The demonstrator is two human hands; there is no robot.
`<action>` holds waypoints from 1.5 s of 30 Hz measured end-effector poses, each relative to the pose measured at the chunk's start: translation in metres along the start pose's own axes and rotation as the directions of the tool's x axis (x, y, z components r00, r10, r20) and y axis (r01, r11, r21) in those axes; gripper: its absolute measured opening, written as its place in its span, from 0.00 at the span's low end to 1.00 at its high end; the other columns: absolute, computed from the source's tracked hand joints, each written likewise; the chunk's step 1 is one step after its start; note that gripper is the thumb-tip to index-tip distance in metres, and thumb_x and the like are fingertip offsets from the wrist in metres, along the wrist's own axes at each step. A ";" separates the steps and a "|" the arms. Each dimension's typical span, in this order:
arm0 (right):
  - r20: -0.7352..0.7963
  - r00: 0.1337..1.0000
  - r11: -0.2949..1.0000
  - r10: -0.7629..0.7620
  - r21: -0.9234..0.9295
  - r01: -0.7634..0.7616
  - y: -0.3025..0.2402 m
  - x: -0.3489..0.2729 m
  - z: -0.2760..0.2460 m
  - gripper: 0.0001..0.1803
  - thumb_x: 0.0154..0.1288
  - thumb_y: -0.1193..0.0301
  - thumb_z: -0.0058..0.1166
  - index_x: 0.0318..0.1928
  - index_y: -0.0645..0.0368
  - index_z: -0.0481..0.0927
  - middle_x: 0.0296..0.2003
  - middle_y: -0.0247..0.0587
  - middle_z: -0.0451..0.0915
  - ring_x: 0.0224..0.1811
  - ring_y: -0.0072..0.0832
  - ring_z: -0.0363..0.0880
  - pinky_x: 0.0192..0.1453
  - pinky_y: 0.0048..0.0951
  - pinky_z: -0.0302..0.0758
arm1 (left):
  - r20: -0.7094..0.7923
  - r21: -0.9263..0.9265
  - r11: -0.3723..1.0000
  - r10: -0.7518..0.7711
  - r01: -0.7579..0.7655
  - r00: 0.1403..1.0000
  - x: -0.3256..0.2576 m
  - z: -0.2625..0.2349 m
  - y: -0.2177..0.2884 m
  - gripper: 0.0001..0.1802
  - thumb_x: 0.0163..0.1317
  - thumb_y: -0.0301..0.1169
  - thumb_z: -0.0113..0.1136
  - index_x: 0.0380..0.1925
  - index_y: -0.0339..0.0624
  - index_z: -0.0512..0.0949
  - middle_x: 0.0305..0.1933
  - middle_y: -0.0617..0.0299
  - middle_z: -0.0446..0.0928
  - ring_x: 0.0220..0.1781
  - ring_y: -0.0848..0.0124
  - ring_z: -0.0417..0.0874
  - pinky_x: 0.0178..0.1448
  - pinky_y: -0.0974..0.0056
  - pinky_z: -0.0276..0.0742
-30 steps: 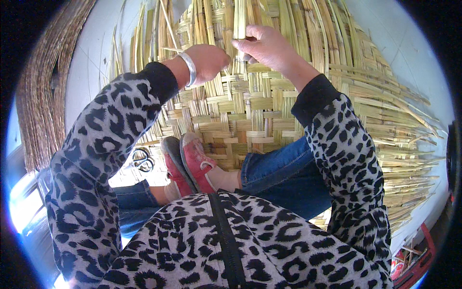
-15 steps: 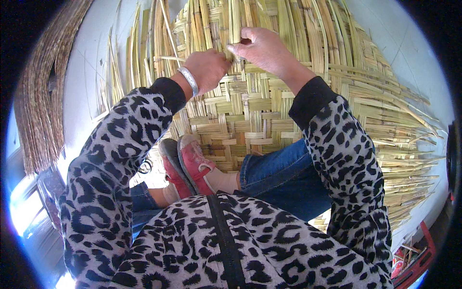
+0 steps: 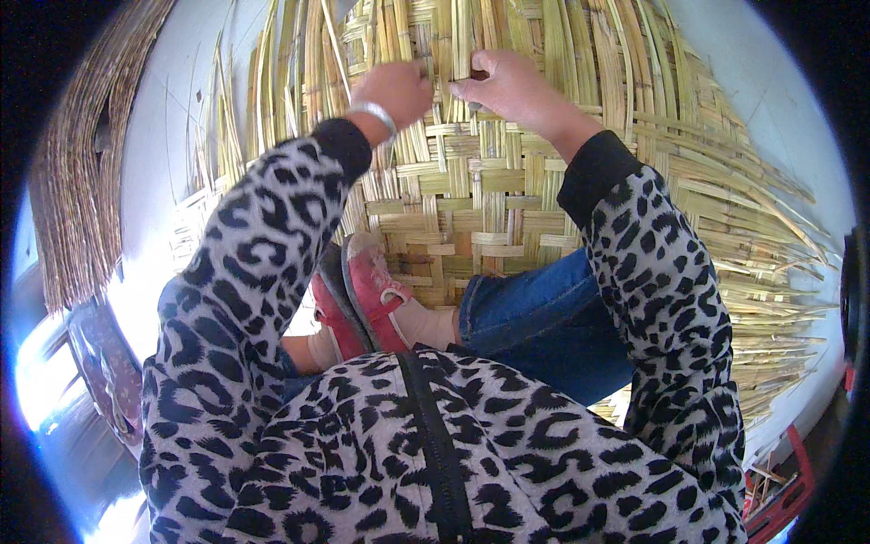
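Observation:
A mat [image 3: 490, 181] of flattened, yellow-green reed strips lies before me, woven in the middle, with long loose ends fanning out at the far side and right. Both my hands are at the far edge of the woven part. My left hand [image 3: 395, 92], with a silver bangle at its wrist, is closed low over the strips; its slightly blurred fingertips hide whatever they grip. Just to its right, my right hand [image 3: 518, 89] has thumb and forefinger curled in a pinch at a reed strip [image 3: 460, 38] that runs away from me.
My red shoes [image 3: 370, 286] and jeans-clad leg [image 3: 535, 317] rest on the mat's near part. A thick brown bundle of fibrous stalks [image 3: 86, 172] stands at the far left on the pale floor [image 3: 168, 136]. A red frame [image 3: 787, 490] sits at the lower right.
My left hand has moved away from me and a little to the right, rising slightly. My right hand has shifted slightly right, its thumb and forefinger still curled.

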State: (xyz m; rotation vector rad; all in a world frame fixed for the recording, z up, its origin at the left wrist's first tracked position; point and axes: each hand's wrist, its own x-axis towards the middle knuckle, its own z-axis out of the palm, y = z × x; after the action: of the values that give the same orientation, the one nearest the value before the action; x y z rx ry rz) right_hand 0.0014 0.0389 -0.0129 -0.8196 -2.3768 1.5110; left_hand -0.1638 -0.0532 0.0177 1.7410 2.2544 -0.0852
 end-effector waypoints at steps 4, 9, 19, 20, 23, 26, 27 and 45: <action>0.031 0.994 0.918 0.107 0.380 -0.111 -0.009 -0.005 0.000 0.14 0.64 0.64 0.61 0.41 0.63 0.82 0.27 0.34 0.80 0.26 0.19 0.75 0.33 0.23 0.73 | -0.050 -0.075 0.983 0.164 -0.167 0.985 0.027 -0.019 -0.012 0.17 0.61 0.40 0.50 0.39 0.42 0.83 0.32 0.51 0.82 0.33 0.53 0.84 0.41 0.50 0.79; 0.064 0.992 0.809 0.106 0.575 -0.124 -0.018 -0.002 -0.002 0.15 0.63 0.64 0.62 0.40 0.65 0.79 0.27 0.33 0.78 0.25 0.17 0.73 0.33 0.19 0.71 | 0.500 -0.227 0.958 0.267 -0.173 0.824 -0.018 -0.040 -0.036 0.18 0.61 0.43 0.56 0.42 0.43 0.84 0.34 0.55 0.83 0.34 0.65 0.83 0.42 0.59 0.80; -0.076 0.996 0.986 0.052 0.164 -0.039 0.009 0.026 0.030 0.20 0.55 0.57 0.65 0.30 0.65 0.82 0.23 0.46 0.83 0.22 0.33 0.82 0.29 0.35 0.77 | 0.201 -0.533 0.845 0.071 0.048 0.977 -0.024 -0.008 -0.027 0.23 0.58 0.44 0.64 0.44 0.37 0.82 0.39 0.51 0.84 0.37 0.66 0.85 0.47 0.63 0.80; -0.106 0.994 0.987 -0.021 0.155 0.037 0.012 0.027 0.031 0.21 0.55 0.57 0.65 0.29 0.65 0.82 0.23 0.47 0.83 0.23 0.33 0.82 0.29 0.35 0.77 | 0.193 -0.485 0.874 0.069 0.034 0.979 -0.017 -0.005 -0.024 0.22 0.57 0.42 0.65 0.44 0.36 0.81 0.37 0.53 0.84 0.36 0.68 0.85 0.45 0.64 0.80; -0.087 0.996 0.991 -0.018 0.127 0.029 0.015 0.028 0.030 0.21 0.58 0.57 0.64 0.28 0.65 0.79 0.22 0.45 0.81 0.22 0.29 0.80 0.28 0.31 0.74 | 0.211 -0.414 0.910 0.079 0.016 0.974 -0.007 0.000 -0.021 0.19 0.55 0.40 0.69 0.39 0.35 0.82 0.33 0.57 0.84 0.33 0.71 0.83 0.41 0.66 0.79; 0.021 0.999 0.966 0.025 0.256 -0.030 0.013 0.026 0.027 0.19 0.64 0.58 0.62 0.30 0.63 0.75 0.22 0.37 0.77 0.20 0.18 0.73 0.22 0.23 0.68 | 0.253 -0.443 0.895 0.080 0.042 0.964 -0.002 -0.004 -0.021 0.22 0.54 0.44 0.70 0.39 0.37 0.82 0.31 0.62 0.82 0.32 0.75 0.80 0.40 0.69 0.78; 0.048 0.998 0.935 0.039 0.349 -0.054 0.011 0.026 0.026 0.19 0.64 0.58 0.62 0.30 0.62 0.75 0.21 0.36 0.77 0.19 0.18 0.72 0.22 0.22 0.68 | 0.279 -0.493 0.867 0.073 0.078 0.957 -0.003 -0.007 -0.021 0.22 0.55 0.45 0.70 0.38 0.37 0.82 0.31 0.63 0.82 0.33 0.75 0.80 0.40 0.69 0.78; 0.153 0.983 0.727 0.101 0.663 -0.178 -0.028 0.012 -0.009 0.17 0.60 0.58 0.66 0.29 0.57 0.77 0.21 0.31 0.75 0.19 0.19 0.72 0.23 0.22 0.71 | 0.379 -0.900 0.237 0.012 0.365 0.925 -0.036 -0.027 -0.016 0.26 0.62 0.43 0.66 0.50 0.31 0.75 0.39 0.59 0.81 0.39 0.72 0.85 0.45 0.70 0.82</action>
State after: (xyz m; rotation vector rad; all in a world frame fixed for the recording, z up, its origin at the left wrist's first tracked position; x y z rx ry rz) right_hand -0.0141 0.0440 0.0146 -0.7430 -1.6032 2.3126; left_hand -0.1757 -0.0848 0.0510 0.6579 1.5501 0.7928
